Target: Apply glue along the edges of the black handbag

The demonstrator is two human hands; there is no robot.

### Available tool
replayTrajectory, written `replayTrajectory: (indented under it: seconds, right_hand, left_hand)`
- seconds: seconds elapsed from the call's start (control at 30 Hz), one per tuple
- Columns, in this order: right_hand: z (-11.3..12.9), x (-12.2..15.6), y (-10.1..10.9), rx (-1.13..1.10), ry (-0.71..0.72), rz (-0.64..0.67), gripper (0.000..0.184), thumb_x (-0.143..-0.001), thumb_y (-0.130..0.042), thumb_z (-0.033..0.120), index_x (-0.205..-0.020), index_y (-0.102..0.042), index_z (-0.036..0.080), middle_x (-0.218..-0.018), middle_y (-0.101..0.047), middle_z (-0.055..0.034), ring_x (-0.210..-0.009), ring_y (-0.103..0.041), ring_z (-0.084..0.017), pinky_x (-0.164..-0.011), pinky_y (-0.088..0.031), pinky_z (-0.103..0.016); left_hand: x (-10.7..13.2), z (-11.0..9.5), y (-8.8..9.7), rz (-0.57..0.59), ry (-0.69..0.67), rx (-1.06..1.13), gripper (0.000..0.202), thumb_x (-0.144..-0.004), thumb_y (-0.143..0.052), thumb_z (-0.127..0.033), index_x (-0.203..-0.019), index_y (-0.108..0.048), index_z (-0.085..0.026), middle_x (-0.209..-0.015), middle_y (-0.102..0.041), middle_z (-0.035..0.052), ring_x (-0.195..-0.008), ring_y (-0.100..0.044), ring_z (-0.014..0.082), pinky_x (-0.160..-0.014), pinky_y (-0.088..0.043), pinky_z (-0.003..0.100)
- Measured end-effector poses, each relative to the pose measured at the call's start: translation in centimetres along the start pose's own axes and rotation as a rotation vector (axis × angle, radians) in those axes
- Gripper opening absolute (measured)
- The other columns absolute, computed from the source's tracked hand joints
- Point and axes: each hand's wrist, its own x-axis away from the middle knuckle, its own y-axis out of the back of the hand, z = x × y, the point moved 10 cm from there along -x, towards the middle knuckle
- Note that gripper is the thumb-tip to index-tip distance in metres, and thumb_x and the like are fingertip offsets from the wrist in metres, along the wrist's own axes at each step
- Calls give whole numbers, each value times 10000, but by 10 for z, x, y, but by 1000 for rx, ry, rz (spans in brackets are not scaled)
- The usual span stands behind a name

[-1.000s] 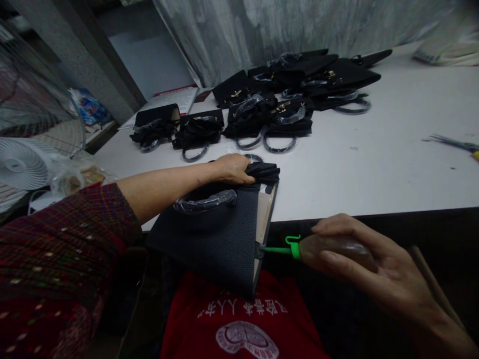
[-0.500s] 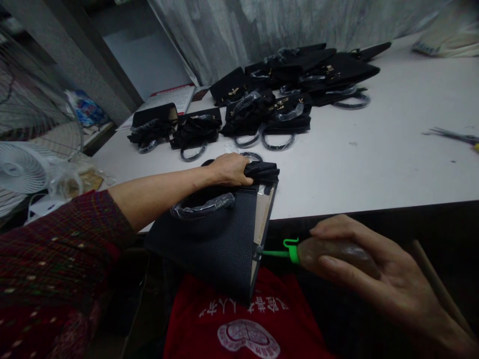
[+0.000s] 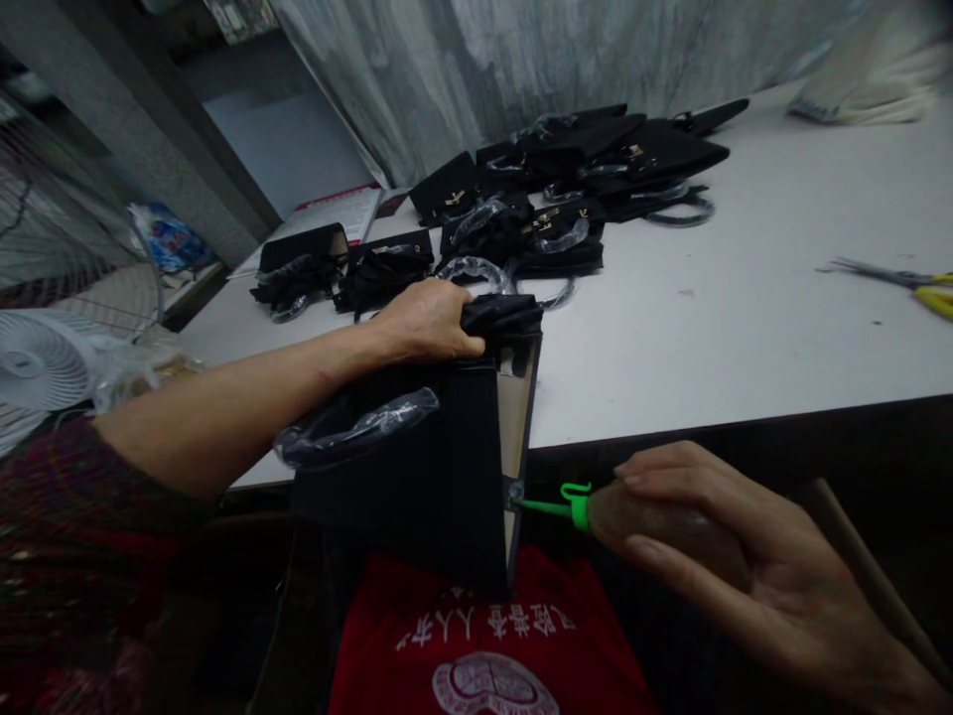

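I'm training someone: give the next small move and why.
Perhaps slide the green nozzle slightly along the open side of the black bag: its tip is there, the right grip holds the bottle, and the left grip holds the bag's top.

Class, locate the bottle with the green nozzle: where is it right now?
In the head view, the bottle is right of centre, in the right hand, its green nozzle at the open side of the black bag.

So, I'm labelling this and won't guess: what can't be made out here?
All in the head view:
Left hand: some fingertips, behind bunched fabric of the black bag.
Bottle: fill level, too dim, partly covered by the right hand.
Yellow-handled tool: handle ends, cut by right edge.
Paper: any print, too small, blurred.
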Motion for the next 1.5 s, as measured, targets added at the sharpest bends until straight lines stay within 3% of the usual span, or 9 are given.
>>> replayTrajectory:
  seconds: [0.27,0.5,0.6,0.77,0.97,1.07,1.23,1.37,1.5]
  right_hand:
    - [-5,-12,17,16,30,-79,241,-881,-658,281,-1110,-583,286,-1062,-627,-53,-952,-627,-219,-744,-566,-347]
    - [-5,-20,36,117,54,-168,255,-873,-670,284,-1116,-592,272,-1086,-602,-70,-964,-608,-240,-762,-538,-390]
    - [-9,-23,40,138,84,-195,256,-872,-674,276,-1113,-592,263,-1079,-604,-68,-962,-611,-232,-766,-542,-376]
    - [-14,-26,32,156,119,-161,226,-877,-667,232,-1093,-602,222,-1066,-608,-73,-956,-624,-204,-758,-554,-323]
    - [-8,-21,34,116,134,-174,207,-871,-663,226,-1072,-614,217,-1035,-632,-78,-934,-645,-207,-737,-571,-307]
    - [-4,-17,28,95,163,-131,236,-862,-663,207,-1092,-608,216,-1051,-629,-84,-939,-647,-208,-736,-578,-298]
    - [-10,-10,30,100,149,-209,280,-863,-672,186,-1129,-587,203,-1100,-597,-93,-989,-624,-205,-779,-571,-300]
    - [-10,-9,19,64,181,-127,276,-869,-656,169,-1132,-581,204,-1077,-600,-89,-965,-627,-193,-753,-579,-283]
    - [-12,-7,28,81,177,-234,304,-848,-679,164,-1134,-587,204,-1097,-594,-96,-987,-622,-210,-769,-580,-306]
  left_hand:
    - [22,-1,67,-80,110,-4,354,-655,-657,-446,-883,-692,-177,-695,-583,-10,-805,-618,190,-731,-440,271]
    - [41,-22,110,-193,54,-74,475,-723,-502,-537,-937,-699,-162,-685,-562,-46,-753,-607,133,-757,-440,262]
    - [47,-29,111,-253,20,-88,418,-701,-563,-525,-887,-684,-171,-715,-587,-24,-736,-616,156,-737,-454,275]
    - [66,-43,97,-328,-56,-72,347,-720,-614,-497,-870,-646,-185,-764,-644,46,-758,-625,219,-705,-475,330]
    - [86,-44,97,-406,8,-55,331,-754,-580,-497,-942,-633,-230,-837,-682,74,-861,-651,288,-718,-491,371]
    - [90,-43,97,-440,32,-91,329,-766,-573,-504,-962,-630,-246,-822,-694,64,-853,-657,280,-702,-492,356]
    - [95,-40,98,-479,65,-151,386,-774,-568,-529,-1039,-626,-254,-848,-720,63,-829,-666,270,-697,-501,353]
    - [94,-36,97,-476,101,-150,421,-783,-543,-544,-1045,-629,-226,-865,-724,86,-841,-675,291,-718,-500,377]
    - [95,-36,96,-488,94,-133,432,-780,-554,-557,-1057,-626,-233,-870,-728,84,-852,-678,293,-724,-500,377]
